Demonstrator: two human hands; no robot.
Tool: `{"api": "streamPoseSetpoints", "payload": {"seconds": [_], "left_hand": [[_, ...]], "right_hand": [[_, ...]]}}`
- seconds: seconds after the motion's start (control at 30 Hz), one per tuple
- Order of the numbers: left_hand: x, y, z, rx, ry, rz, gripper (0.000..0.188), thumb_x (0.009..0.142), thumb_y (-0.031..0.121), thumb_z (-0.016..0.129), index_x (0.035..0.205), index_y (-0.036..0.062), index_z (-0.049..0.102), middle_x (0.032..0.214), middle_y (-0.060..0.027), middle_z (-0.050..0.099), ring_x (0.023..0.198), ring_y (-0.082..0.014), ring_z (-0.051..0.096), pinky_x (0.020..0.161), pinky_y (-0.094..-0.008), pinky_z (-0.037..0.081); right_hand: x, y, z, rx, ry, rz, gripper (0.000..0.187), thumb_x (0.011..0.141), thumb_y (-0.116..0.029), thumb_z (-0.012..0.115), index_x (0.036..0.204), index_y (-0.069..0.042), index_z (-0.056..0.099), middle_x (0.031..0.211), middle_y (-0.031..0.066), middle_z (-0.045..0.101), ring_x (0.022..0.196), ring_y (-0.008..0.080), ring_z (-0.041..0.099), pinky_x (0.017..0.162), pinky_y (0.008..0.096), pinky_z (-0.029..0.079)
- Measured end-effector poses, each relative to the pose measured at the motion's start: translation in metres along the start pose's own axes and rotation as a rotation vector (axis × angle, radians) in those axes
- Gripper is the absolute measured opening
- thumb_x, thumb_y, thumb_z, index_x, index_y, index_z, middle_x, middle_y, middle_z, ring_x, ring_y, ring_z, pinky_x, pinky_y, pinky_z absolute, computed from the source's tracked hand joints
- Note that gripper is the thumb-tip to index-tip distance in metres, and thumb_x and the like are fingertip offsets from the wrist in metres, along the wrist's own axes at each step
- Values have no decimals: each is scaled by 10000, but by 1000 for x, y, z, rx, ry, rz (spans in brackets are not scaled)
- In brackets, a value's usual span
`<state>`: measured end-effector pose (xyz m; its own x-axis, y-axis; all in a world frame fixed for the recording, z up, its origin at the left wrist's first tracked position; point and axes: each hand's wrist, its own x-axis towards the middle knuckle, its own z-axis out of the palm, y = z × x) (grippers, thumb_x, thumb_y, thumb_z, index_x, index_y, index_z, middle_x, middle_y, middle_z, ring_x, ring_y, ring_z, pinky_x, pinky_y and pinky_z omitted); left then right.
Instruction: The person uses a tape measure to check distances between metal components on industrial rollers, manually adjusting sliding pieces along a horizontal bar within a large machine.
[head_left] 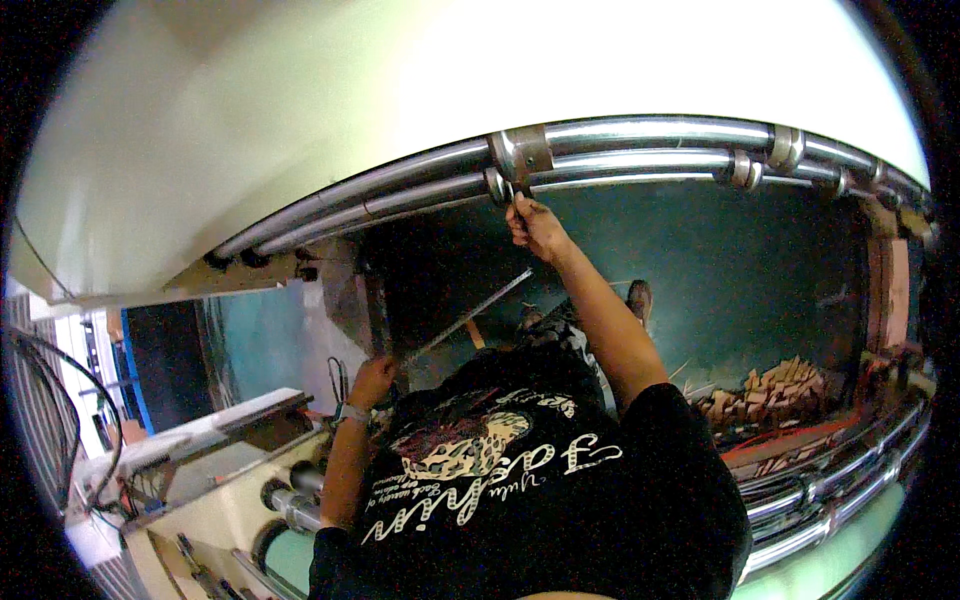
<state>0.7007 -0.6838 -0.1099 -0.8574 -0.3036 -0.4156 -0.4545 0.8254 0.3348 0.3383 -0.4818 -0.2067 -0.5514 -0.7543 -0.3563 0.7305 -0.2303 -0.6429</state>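
Note:
My right hand (pixel 538 228) reaches up to two long polished steel shafts (pixel 640 160). Its fingers are closed just below a metal collar (pixel 495 186) on the lower shaft. A small shiny piece shows at the fingertips, too small to name. Above it, a larger collar with a brown bracket (pixel 520 150) sits on the upper shaft. My left hand (pixel 374 382), low on the left with a band at the wrist, is closed around the near end of a long, thin metal ruler (pixel 470 316). The ruler slants up and right over the dark green floor.
A large pale machine panel (pixel 300 120) arches above the shafts. Cut wood-like pieces (pixel 770 392) lie heaped at the right, beside red cord (pixel 790 440). More steel rollers (pixel 810 520) run behind at lower right. Black cables (pixel 70 400) hang at the far left.

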Motion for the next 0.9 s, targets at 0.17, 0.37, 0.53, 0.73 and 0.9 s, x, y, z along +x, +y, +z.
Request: {"api": "streamPoseSetpoints", "payload": {"seconds": [0.17, 0.37, 0.53, 0.73, 0.9], "left_hand": [[-4, 42, 7, -44, 84, -138, 164, 795, 174, 529, 812, 13, 556, 697, -192, 553, 638, -365, 532, 564, -441, 403], [-13, 73, 26, -171, -45, -341, 194, 805, 162, 517, 877, -5, 583, 697, -207, 556, 625, -353, 544, 547, -412, 399], [2, 109, 36, -218, 271, -73, 222, 807, 180, 531, 917, -3, 590, 709, -210, 563, 619, -328, 551, 560, -401, 411], [13, 103, 56, -262, 260, -143, 219, 808, 199, 542, 927, 25, 599, 785, -190, 591, 696, -336, 569, 619, -403, 442], [24, 95, 54, -274, 270, -120, 193, 801, 179, 540, 909, 29, 596, 839, -172, 600, 777, -355, 561, 662, -411, 445]], "right_hand": [[2, -13, -9, 27, -120, 123, 379, 857, -439, 476, 682, -105, 450, 542, -13, 378, 455, 105, 324, 418, 254, 261], [10, -94, -16, -1185, -87, -18, 295, 834, -293, 505, 1041, -86, 475, 745, 133, 554, 645, 256, 547, 577, 383, 453], [2, -86, -38, -1745, -237, -642, 351, 853, -383, 460, 903, -49, 559, 738, 167, 574, 720, 313, 561, 651, 427, 442], [5, -84, -66, -1523, -246, -605, 438, 877, -425, 397, 772, -29, 550, 624, 133, 530, 604, 275, 520, 586, 394, 399], [6, -98, -68, -1591, -290, -253, 452, 881, -436, 411, 797, -17, 560, 638, 126, 541, 595, 230, 517, 609, 360, 418]]}}
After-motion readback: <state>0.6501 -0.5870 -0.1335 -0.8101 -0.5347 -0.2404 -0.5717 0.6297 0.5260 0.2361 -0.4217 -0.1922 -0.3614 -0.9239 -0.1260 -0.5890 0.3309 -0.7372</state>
